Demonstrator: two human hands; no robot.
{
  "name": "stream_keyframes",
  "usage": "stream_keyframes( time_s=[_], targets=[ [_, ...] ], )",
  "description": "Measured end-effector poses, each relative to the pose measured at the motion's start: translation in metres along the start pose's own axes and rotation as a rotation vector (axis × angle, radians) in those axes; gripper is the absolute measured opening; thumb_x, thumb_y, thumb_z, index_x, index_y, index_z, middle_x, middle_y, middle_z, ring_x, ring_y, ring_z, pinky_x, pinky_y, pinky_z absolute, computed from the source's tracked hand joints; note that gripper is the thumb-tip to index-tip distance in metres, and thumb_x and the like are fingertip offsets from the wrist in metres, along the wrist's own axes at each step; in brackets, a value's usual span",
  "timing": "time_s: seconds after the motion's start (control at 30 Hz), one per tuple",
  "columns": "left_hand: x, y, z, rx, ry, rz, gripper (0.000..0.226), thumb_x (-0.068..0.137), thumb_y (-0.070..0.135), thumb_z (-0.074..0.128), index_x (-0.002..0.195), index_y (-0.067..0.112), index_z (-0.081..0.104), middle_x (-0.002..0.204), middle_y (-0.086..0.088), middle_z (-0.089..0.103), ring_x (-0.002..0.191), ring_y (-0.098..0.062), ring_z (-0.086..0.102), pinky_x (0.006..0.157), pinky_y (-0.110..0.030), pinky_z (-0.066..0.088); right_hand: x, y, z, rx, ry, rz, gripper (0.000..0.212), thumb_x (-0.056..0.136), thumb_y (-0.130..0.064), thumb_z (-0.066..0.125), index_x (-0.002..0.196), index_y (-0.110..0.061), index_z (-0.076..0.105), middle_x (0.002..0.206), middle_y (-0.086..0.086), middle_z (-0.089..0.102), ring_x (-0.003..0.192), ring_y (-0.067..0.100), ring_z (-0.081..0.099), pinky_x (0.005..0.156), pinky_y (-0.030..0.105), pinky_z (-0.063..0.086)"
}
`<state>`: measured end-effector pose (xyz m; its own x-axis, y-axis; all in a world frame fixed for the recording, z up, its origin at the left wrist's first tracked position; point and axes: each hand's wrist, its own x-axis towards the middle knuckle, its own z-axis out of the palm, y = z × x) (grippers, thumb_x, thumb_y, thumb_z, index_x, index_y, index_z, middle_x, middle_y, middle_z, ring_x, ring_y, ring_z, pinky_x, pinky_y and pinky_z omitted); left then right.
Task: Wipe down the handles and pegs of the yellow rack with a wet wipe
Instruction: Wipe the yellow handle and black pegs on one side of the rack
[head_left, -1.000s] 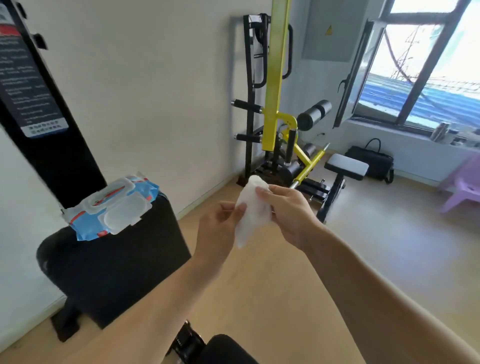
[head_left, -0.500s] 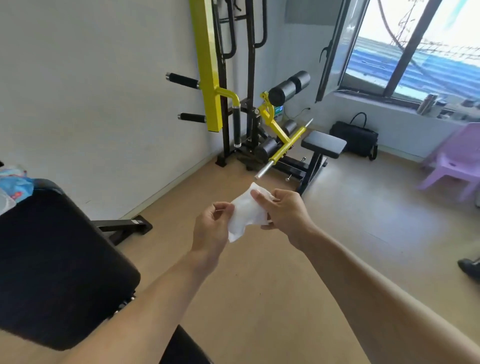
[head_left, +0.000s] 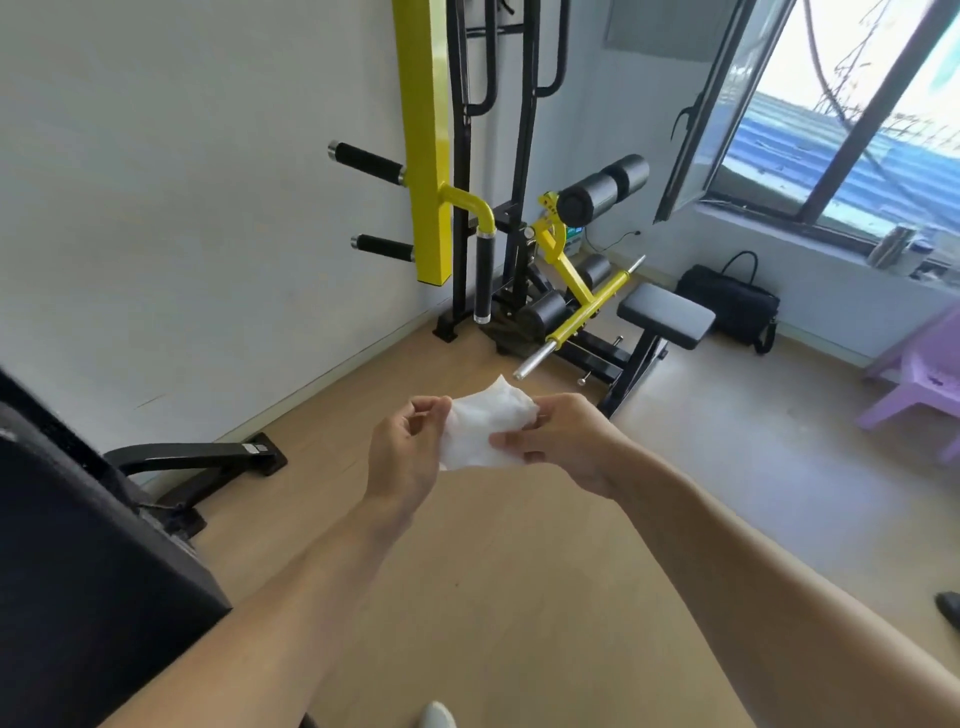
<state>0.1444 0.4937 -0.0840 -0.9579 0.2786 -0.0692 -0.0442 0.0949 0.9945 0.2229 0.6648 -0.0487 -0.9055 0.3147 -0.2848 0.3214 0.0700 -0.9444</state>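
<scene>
A: Head view, item one: wet wipe (head_left: 485, 434), white, crumpled, held in mid-air between both hands, above the wooden floor (head_left: 519, 571). It is well apart from the yellow rack (head_left: 423, 140), which stands against the wall ahead.

B: Item two, the rack's parts?

A: Upper peg (head_left: 366, 162) and lower peg (head_left: 383, 247), both black-sleeved, jutting left from the yellow post. One hanging handle (head_left: 483, 278), black grip on a yellow bent arm, to the post's right. None touched by the wipe; wiping judged not yet begun.

B: Hands?

A: Left hand (head_left: 408, 449): fingers curled, thumb and fingertips pinching the wipe's left edge. Right hand (head_left: 563, 441): fingers curled round the wipe's right side, thumb pressed beneath it. Both grasping the wipe.

B: Risks, entered as judgement?

A: First, the wipe is bunched; if not spread flat it would likely cover little of a round grip per pass. Second, it is held only at its edges, so it could slip and drop to the floor, picking up dirt. Third, a silver bar end (head_left: 530, 361) on the yellow lever projects toward the approach path at low height; a shin could catch it.

B: Surroundings?

A: Black padded seat (head_left: 667, 314) beside the lever, black bag (head_left: 732, 301) under the window, purple chair (head_left: 919, 379) at right.
</scene>
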Motion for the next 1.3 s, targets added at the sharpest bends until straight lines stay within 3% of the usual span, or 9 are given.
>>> stream_keyframes(
  time_s=[0.23, 0.53, 0.67, 0.83, 0.93, 1.07, 1.17, 1.23, 1.3],
  targets=[
    [0.095, 0.01, 0.006, -0.029, -0.094, 0.001, 0.016, 0.094, 0.034, 0.066, 0.091, 0.018, 0.07, 0.087, 0.003, 0.072, 0.076, -0.007, 0.064, 0.059, -0.013, 0.05, 0.086, -0.027, -0.007, 0.115, -0.159, 0.069, 0.032, 0.084, -0.015, 0.078, 0.112, 0.001, 0.07, 0.106, 0.014, 0.076, 0.097, 0.024, 0.073, 0.084, 0.035, 0.059],
    [0.189, 0.023, 0.045, 0.05, -0.141, 0.02, 0.009, 0.083, 0.03, 0.08, 0.088, 0.026, 0.075, 0.092, -0.003, 0.075, 0.083, -0.014, 0.068, 0.065, -0.027, 0.056, 0.178, -0.051, -0.036, 0.033, 0.031, 0.03, 0.022, 0.094, -0.035, 0.066, 0.086, -0.017, 0.077, 0.082, 0.005, 0.077, 0.075, 0.018, 0.073, 0.071, 0.034, 0.063],
    [0.228, 0.036, 0.072, 0.104, -0.035, 0.078, 0.009, 0.082, 0.026, 0.081, 0.088, 0.021, 0.077, 0.087, 0.002, 0.077, 0.084, -0.011, 0.069, 0.064, -0.014, 0.053, 0.214, -0.058, -0.063, -0.072, 0.053, 0.001, 0.029, 0.092, -0.046, 0.064, 0.092, -0.021, 0.079, 0.079, 0.004, 0.076, 0.063, 0.011, 0.071, 0.066, 0.025, 0.06],
    [0.27, 0.045, 0.103, 0.117, 0.094, 0.109, 0.014, 0.089, 0.038, 0.073, 0.1, 0.03, 0.069, 0.085, 0.001, 0.073, 0.086, -0.015, 0.07, 0.078, -0.029, 0.057, 0.258, -0.066, -0.101, 0.066, 0.46, -0.165, 0.029, 0.095, -0.044, 0.061, 0.071, -0.034, 0.075, 0.076, 0.005, 0.072, 0.068, 0.017, 0.061, 0.063, 0.032, 0.053],
    [0.283, 0.058, 0.117, 0.133, 0.135, 0.163, 0.007, 0.094, 0.036, 0.067, 0.098, 0.04, 0.065, 0.099, 0.017, 0.07, 0.092, 0.002, 0.065, 0.077, -0.015, 0.049, 0.281, -0.067, -0.113, 0.263, 0.672, -0.211, 0.028, 0.096, -0.044, 0.06, 0.095, -0.023, 0.079, 0.088, -0.005, 0.075, 0.08, 0.014, 0.066, 0.074, 0.034, 0.057],
    [0.294, 0.067, 0.125, 0.148, 0.122, 0.204, 0.014, 0.094, 0.04, 0.065, 0.106, 0.034, 0.069, 0.104, 0.02, 0.071, 0.098, 0.007, 0.063, 0.076, -0.002, 0.044, 0.295, -0.057, -0.085, 0.225, 0.465, -0.179, 0.045, 0.094, -0.052, 0.058, 0.112, -0.014, 0.074, 0.081, 0.007, 0.074, 0.07, 0.006, 0.057, 0.069, 0.032, 0.05],
    [0.307, 0.066, 0.12, 0.237, 0.074, 0.221, 0.024, 0.093, 0.044, 0.064, 0.108, 0.028, 0.074, 0.102, 0.015, 0.074, 0.1, 0.004, 0.064, 0.076, -0.003, 0.044, 0.295, -0.042, -0.058, 0.292, 0.183, -0.219, 0.051, 0.093, -0.065, 0.045, 0.114, -0.03, 0.075, 0.093, -0.009, 0.071, 0.084, 0.004, 0.061, 0.08, 0.028, 0.045],
    [0.315, 0.067, 0.116, 0.259, 0.041, 0.233, 0.022, 0.094, 0.041, 0.064, 0.103, 0.027, 0.077, 0.096, 0.011, 0.076, 0.095, 0.004, 0.064, 0.074, -0.003, 0.043, 0.303, -0.029, -0.049, 0.302, 0.183, -0.332, 0.04, 0.097, -0.051, 0.05, 0.127, -0.031, 0.067, 0.12, -0.01, 0.069, 0.108, 0.01, 0.065, 0.093, 0.033, 0.049],
    [0.32, 0.069, 0.114, 0.289, 0.024, 0.24, 0.02, 0.093, 0.039, 0.067, 0.099, 0.023, 0.079, 0.091, 0.008, 0.076, 0.088, 0.01, 0.062, 0.07, -0.002, 0.042, 0.311, -0.025, -0.048, 0.152, 0.257, -0.383, 0.038, 0.096, -0.026, 0.065, 0.131, -0.037, 0.06, 0.119, -0.012, 0.063, 0.105, 0.012, 0.065, 0.088, 0.029, 0.054]
  ],
)
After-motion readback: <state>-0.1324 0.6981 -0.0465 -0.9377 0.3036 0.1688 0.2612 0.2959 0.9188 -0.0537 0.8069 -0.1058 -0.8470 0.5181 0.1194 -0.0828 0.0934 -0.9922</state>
